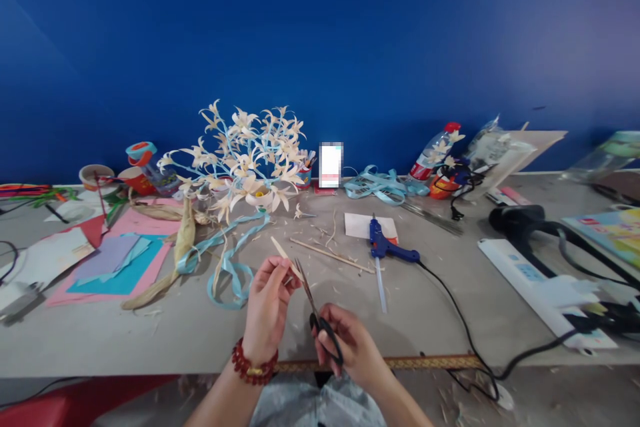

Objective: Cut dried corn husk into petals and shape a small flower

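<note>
My left hand (273,293) pinches a pale, narrow strip of dried husk (279,247), its pointed tip sticking up past the fingers. In my right hand (345,340) is a pair of scissors (325,333) with black handles. The blades point up and left, close beside the strip's lower end; whether they touch it I cannot tell. Behind the hands stands a bunch of cream husk flowers (245,160) on light-blue stems. A single small flower (300,212) lies loose on the table, and a thin stick (330,255) rests just beyond the scissors.
A blue glue gun (383,240) lies right of centre, its cord running to the front edge. Light-blue ribbon (233,280) and a dried corn husk (185,240) lie left, near coloured paper (113,267). Far right are a power strip (530,287) and a bottle (433,153).
</note>
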Available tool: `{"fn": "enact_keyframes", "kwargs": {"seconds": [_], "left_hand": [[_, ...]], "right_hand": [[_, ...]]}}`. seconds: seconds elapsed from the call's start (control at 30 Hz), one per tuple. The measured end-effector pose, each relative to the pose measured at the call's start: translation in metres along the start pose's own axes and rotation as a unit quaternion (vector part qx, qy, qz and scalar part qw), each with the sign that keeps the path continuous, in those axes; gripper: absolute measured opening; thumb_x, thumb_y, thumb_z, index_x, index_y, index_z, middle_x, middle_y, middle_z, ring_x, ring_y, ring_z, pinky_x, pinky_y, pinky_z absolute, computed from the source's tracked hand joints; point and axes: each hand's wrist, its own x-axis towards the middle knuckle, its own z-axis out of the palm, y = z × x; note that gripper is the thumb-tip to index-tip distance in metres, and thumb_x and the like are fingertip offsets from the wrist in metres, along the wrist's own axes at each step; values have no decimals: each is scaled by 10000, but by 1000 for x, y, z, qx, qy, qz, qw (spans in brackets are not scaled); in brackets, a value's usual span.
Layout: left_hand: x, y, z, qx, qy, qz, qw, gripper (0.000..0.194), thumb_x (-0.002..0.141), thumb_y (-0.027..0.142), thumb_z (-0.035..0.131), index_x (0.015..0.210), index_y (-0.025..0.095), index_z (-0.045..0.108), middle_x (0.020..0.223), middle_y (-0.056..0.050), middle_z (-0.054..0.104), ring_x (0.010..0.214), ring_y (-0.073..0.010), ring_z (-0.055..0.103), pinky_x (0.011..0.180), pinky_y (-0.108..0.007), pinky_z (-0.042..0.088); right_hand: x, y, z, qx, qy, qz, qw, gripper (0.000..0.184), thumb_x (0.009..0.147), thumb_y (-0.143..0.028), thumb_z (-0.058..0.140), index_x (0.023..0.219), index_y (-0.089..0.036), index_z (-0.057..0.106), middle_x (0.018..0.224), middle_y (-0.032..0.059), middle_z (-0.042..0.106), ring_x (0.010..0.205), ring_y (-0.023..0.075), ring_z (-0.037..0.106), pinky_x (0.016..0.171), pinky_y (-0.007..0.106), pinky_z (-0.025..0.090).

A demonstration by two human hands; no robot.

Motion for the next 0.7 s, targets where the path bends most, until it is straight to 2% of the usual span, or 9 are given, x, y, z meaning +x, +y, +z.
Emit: {"fn": "enact_keyframes", "kwargs": {"seconds": [0.23, 0.33, 0.43, 0.53, 0.63, 0.7], "left_hand": [[-1, 2, -1, 3, -2, 16, 1000, 143, 765, 245, 736, 768, 175, 611, 683, 31, 589, 613, -94, 568, 619, -222, 467], [-5, 1, 1, -5, -4, 11, 1000, 143, 766, 240, 735, 775, 181, 605, 686, 31, 593, 622, -100, 577, 639, -229, 474], [-12, -2, 4, -15, -3, -7, 1000, 159, 748, 235, 751, 770, 182, 603, 704, 29, 608, 634, -97, 585, 659, -226, 481], [-19, -9, 5, -31, -5, -25, 999, 183, 728, 252, 771, 770, 188, 604, 732, 30, 624, 657, -100, 594, 693, -241, 496], [-24, -15, 1, -29, 0, -30, 999, 193, 720, 273, 781, 769, 190, 612, 747, 30, 629, 662, -100, 587, 691, -242, 494], [-25, -15, -5, 11, -1, -33, 999, 184, 732, 289, 772, 797, 188, 633, 796, 12, 639, 686, -110, 586, 694, -245, 490]], "right_hand": [[1, 0, 1, 1, 68, 3, 998, 518, 713, -642, 698, 662, -204, 426, 434, -76, 506, 300, 17, 289, 280, 124, 201], [1, -4, 4, 41, 94, -30, 994, 486, 682, -607, 747, 760, -190, 510, 556, -45, 573, 368, 36, 378, 326, 137, 311], [5, -12, 9, 73, 147, -102, 981, 469, 635, -497, 828, 883, -190, 575, 762, 1, 639, 514, 70, 497, 446, 168, 435], [14, -21, 15, 70, 188, -148, 968, 397, 648, -384, 840, 904, -195, 603, 805, 5, 646, 569, 83, 519, 493, 174, 450], [22, -27, 17, 57, 192, -158, 967, 342, 650, -317, 835, 851, -200, 583, 744, -18, 629, 551, 86, 512, 498, 179, 440], [26, -30, 16, 33, 191, -160, 968, 311, 661, -280, 821, 817, -200, 564, 716, -25, 619, 571, 95, 526, 523, 185, 443]]}}
